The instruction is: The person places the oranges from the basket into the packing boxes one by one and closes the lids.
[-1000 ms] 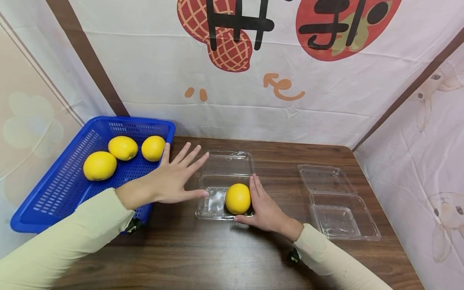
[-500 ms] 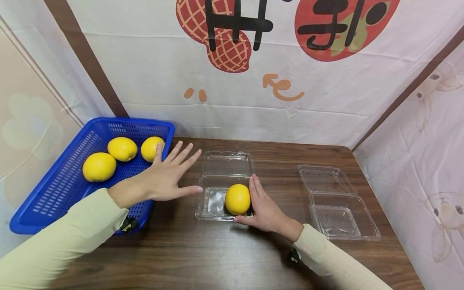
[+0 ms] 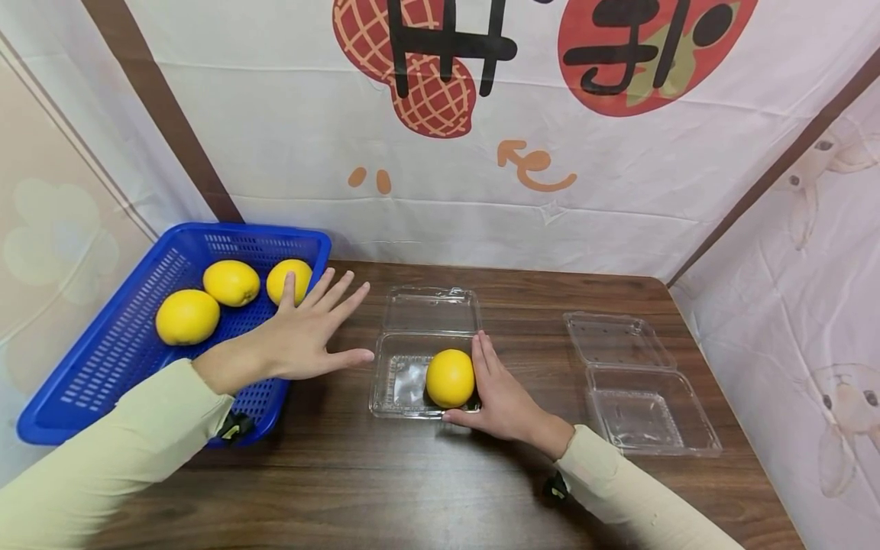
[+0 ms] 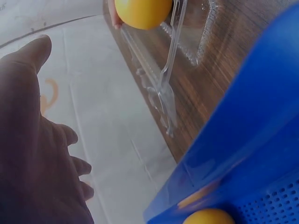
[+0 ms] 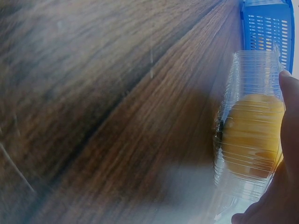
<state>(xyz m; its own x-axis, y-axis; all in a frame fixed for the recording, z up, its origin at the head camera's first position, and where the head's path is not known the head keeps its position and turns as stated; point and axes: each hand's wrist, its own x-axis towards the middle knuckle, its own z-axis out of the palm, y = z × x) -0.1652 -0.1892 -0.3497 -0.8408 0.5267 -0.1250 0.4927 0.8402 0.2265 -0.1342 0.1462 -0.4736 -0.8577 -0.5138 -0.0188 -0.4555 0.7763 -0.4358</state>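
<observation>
A round yellow citrus-like fruit (image 3: 450,378) sits in the right part of the base of an open clear plastic clamshell box (image 3: 406,382). My right hand (image 3: 505,397) rests against that box's right side with straight fingers, its thumb at the front edge. In the right wrist view, the fruit (image 5: 254,135) shows through the box wall beside this hand (image 5: 275,191). My left hand (image 3: 299,336) is spread in the air over the right rim of the blue basket (image 3: 165,382), holding nothing. Its splayed fingers (image 4: 65,133) show in the left wrist view. Several similar yellow fruits (image 3: 188,317) lie in the basket.
To the right on the brown wooden table (image 3: 412,489), a second clear clamshell box (image 3: 635,416) lies open with nothing in it. A white printed cloth (image 3: 447,221) hangs behind the table, with more cloth along both sides.
My left hand has moved left, away from the clamshell box and towards the basket, its fingers still spread. The right hand and the fruit beside it stay in place.
</observation>
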